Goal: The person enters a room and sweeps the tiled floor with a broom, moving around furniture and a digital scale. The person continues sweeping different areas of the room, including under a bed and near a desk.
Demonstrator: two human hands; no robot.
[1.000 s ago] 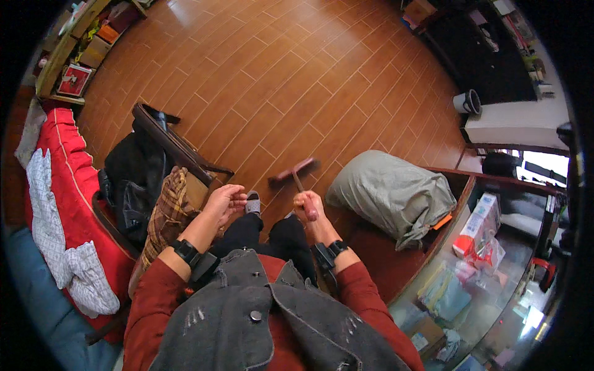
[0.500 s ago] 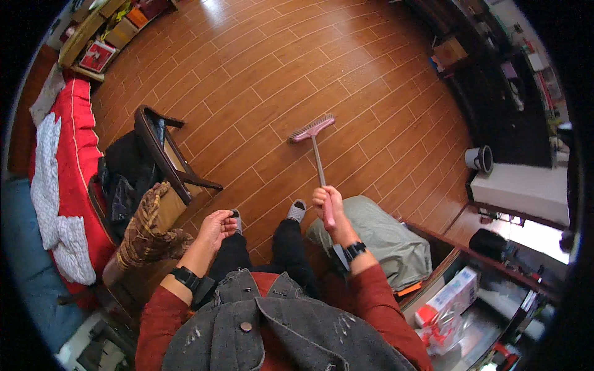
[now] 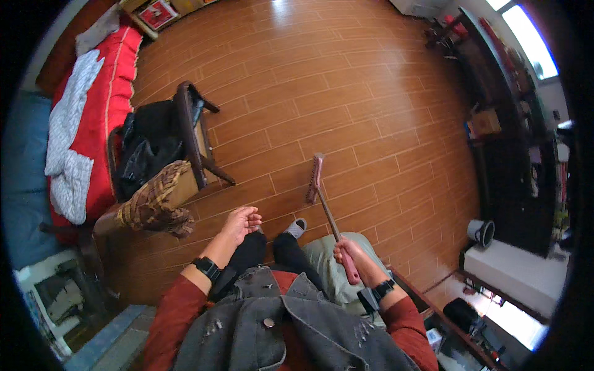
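Note:
My right hand (image 3: 348, 250) is wrapped round the handle of a floor brush (image 3: 329, 213), just above its pink end grip. The grey shaft slants away to a pink head with bristles along its left side. That head is held over the wood-look tiles, ahead of my feet; whether it touches them I cannot tell. My left hand (image 3: 242, 225) holds nothing, its fingers loosely bent and apart, over my left leg. A slipper (image 3: 297, 228) shows on my right foot. Beside my right leg stands something under a grey-green cover (image 3: 334, 263).
A dark wooden chair (image 3: 193, 136) with black clothing and a brown plaid cloth (image 3: 158, 201) stands at the left. Behind it lies a red-covered bed (image 3: 117, 93). A dark cabinet (image 3: 513, 185) and a grey bucket (image 3: 481, 232) are at the right.
The brush head has swung nearer and turned from crosswise to nearly lengthwise. My right hand has come back toward me with the handle. The view has shifted to the right.

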